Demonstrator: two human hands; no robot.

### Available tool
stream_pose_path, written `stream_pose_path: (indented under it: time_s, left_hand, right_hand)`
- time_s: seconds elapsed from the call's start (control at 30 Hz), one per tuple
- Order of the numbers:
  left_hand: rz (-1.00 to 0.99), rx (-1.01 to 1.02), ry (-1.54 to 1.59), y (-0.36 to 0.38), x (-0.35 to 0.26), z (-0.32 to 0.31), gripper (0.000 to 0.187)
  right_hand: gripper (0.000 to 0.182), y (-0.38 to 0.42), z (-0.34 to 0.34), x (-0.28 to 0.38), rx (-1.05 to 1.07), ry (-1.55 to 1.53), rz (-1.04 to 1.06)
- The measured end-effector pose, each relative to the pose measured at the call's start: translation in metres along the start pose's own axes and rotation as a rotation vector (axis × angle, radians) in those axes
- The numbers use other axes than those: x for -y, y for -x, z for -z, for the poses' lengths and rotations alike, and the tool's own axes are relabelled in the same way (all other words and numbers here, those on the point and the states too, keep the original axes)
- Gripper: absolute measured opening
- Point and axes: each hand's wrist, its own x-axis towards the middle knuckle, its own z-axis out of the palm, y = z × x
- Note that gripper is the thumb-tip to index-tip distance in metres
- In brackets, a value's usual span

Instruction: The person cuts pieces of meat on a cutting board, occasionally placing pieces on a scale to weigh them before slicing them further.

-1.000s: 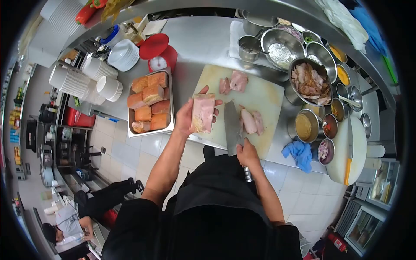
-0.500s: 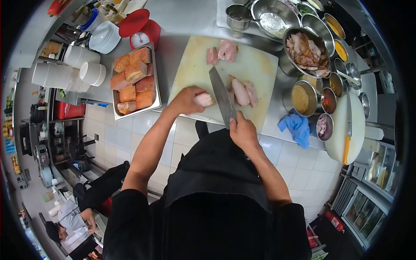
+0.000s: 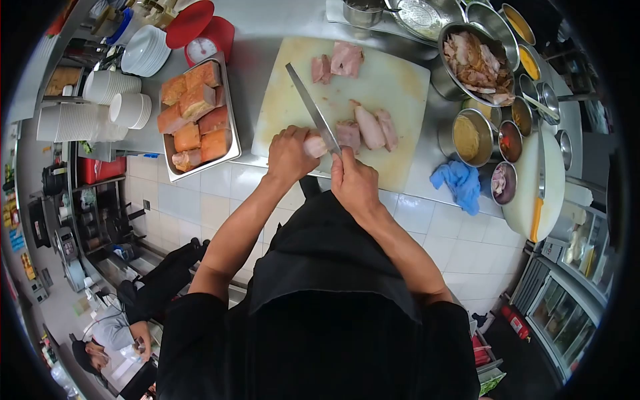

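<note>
A white cutting board (image 3: 287,93) lies on the steel counter. Near its front edge my left hand (image 3: 292,155) is wrapped round a pale piece of meat (image 3: 315,145). My right hand (image 3: 355,179) grips the knife (image 3: 308,100), its broad blade pointing up and to the left, just beside that piece. Right of the blade lie several cooked meat pieces (image 3: 369,128), the nearest close to my right fingers. Two pink meat chunks (image 3: 347,59) sit at the back of the board.
To the left stand a steel tray (image 3: 234,142) of browned meat blocks, a red scale (image 3: 219,39) and stacked white bowls (image 3: 63,124). Several metal bowls, one with sliced meat (image 3: 475,67), a blue cloth (image 3: 457,184) and another knife (image 3: 537,212) are at the right. A person (image 3: 115,331) is at lower left.
The knife has swung leftward, its tip now farther left on the board, and my right hand has moved left towards my left hand. The view has shifted slightly.
</note>
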Motion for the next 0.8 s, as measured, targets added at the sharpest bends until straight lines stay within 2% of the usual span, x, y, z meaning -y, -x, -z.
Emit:
stream_pose_path:
  time_s: [0.23,0.37,0.47,0.53,0.7,0.8]
  left_hand:
    - [0.101,0.059,-0.014,-0.002,-0.006,0.002,0.043]
    - [0.118,0.016,-0.04,-0.002,-0.006,0.0,0.042]
    - [0.102,-0.002,-0.015,-0.001,-0.006,0.0,0.037]
    - [0.076,-0.012,-0.004,-0.002,-0.005,0.0,0.032]
    - [0.047,0.043,-0.058,-0.004,-0.009,0.004,0.036]
    - [0.064,0.064,-0.054,-0.005,-0.007,0.003,0.039]
  right_hand:
    - [0.013,0.004,-0.01,-0.001,0.127,0.095,-0.06]
    - [0.015,0.013,-0.006,0.001,0.204,0.2,-0.089]
    - [0.021,0.031,0.01,0.006,0.306,0.308,-0.069]
    - [0.022,0.035,0.026,0.016,0.468,0.339,-0.186]
    - [0.022,0.019,0.037,0.025,0.556,0.3,-0.217]
    - [0.026,-0.001,0.019,0.018,0.581,0.25,-0.253]
